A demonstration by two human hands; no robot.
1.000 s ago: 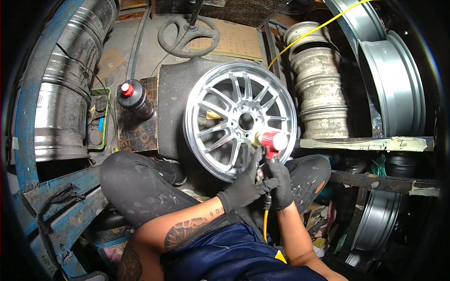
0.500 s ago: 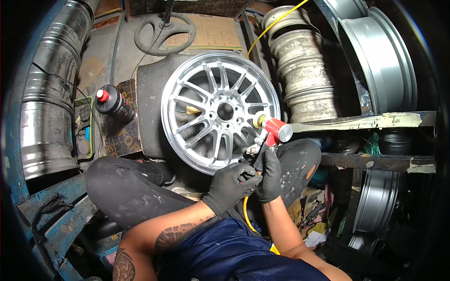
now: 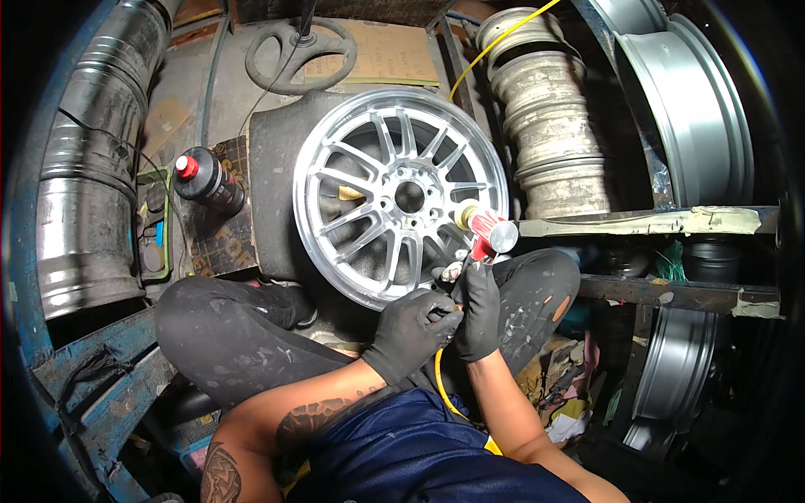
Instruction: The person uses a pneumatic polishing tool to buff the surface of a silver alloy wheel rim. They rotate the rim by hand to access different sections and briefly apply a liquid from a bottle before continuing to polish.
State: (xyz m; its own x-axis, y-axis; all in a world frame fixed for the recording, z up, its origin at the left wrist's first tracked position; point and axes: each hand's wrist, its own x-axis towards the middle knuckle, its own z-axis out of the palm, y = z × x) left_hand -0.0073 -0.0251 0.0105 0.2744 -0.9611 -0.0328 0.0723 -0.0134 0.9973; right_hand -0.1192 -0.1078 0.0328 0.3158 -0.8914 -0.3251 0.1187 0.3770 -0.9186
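A silver multi-spoke alloy wheel (image 3: 312, 226) lies face up on a dark mat in front of my knees. My right hand (image 3: 480, 318), in a black glove, is closed round the handle of a red air polisher (image 3: 485, 225) with a round grey end. The tool's small yellow pad sits at the wheel's lower right spokes; whether it touches them I cannot tell. My left hand (image 3: 409, 334), gloved too, has its fingers curled at the handle's lower end. A yellow air hose (image 3: 439, 377) comes out below it, and the hose joint is mostly hidden by the fingers.
A black bottle with a red cap (image 3: 211, 186) stands on a board to the left. Beyond the mat lies a steering wheel (image 3: 256, 69). Stacked rims (image 3: 549, 126) stand on the right, beside a metal rack (image 3: 654, 220) holding more rims. Dark metal barrels (image 3: 88, 184) line the left.
The polisher has turned slightly in my right hand, so its grey end shows more. My left hand stays by the handle's lower end. The whole view has shifted a little.
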